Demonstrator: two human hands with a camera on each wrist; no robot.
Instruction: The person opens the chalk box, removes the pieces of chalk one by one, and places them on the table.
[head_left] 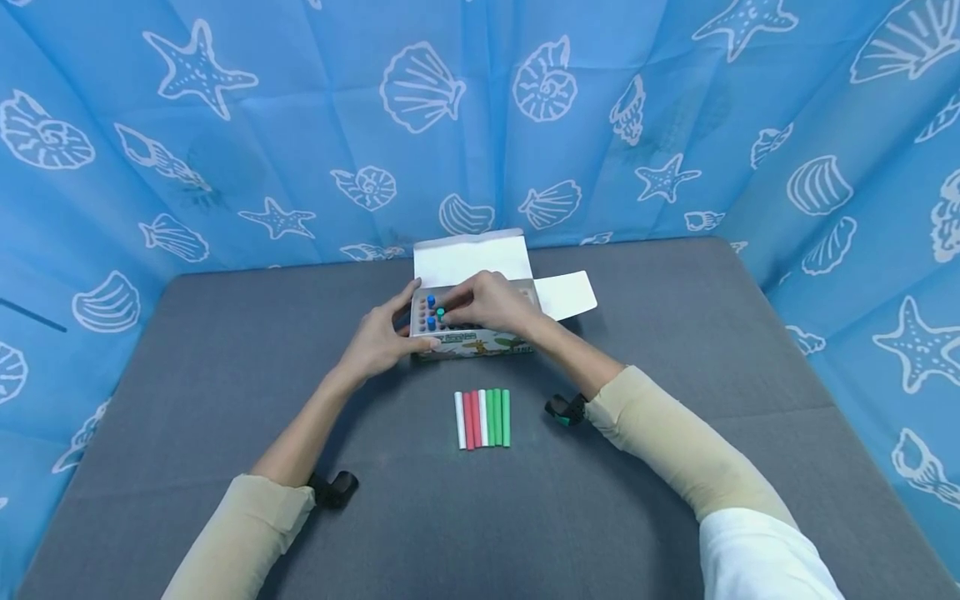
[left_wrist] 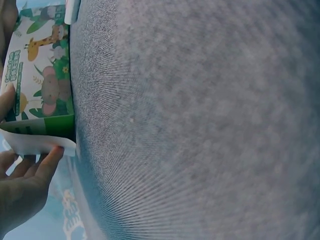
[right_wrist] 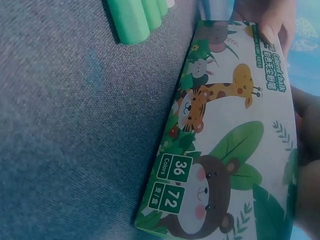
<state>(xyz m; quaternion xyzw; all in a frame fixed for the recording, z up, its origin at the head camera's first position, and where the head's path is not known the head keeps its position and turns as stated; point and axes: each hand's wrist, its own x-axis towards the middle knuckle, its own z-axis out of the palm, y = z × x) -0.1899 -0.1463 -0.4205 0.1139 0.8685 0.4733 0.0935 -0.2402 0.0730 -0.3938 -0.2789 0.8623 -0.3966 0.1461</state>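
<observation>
A printed coloured chalk box (head_left: 480, 343) stands at the far middle of the table with its top open. My left hand (head_left: 375, 337) holds its left end, thumb at the front wall and fingers around the side. Over the box, my right hand (head_left: 491, 304) pinches a teal-green chalk stick (head_left: 440, 313) standing among the holes of the inner tray. Two blue chalk sticks, one behind (head_left: 431, 301) and one in front (head_left: 431, 322), stick up nearby. In the right wrist view, the box's front panel (right_wrist: 220, 135) shows animals; the right fingertips are hidden there.
On the grey table (head_left: 375, 517), in front of the box, lies a row of white, red and green chalk sticks (head_left: 482, 419). The white lid (head_left: 472, 258) is raised at the back, and a side flap (head_left: 566, 294) spreads right. A blue curtain (head_left: 465, 125) hangs behind.
</observation>
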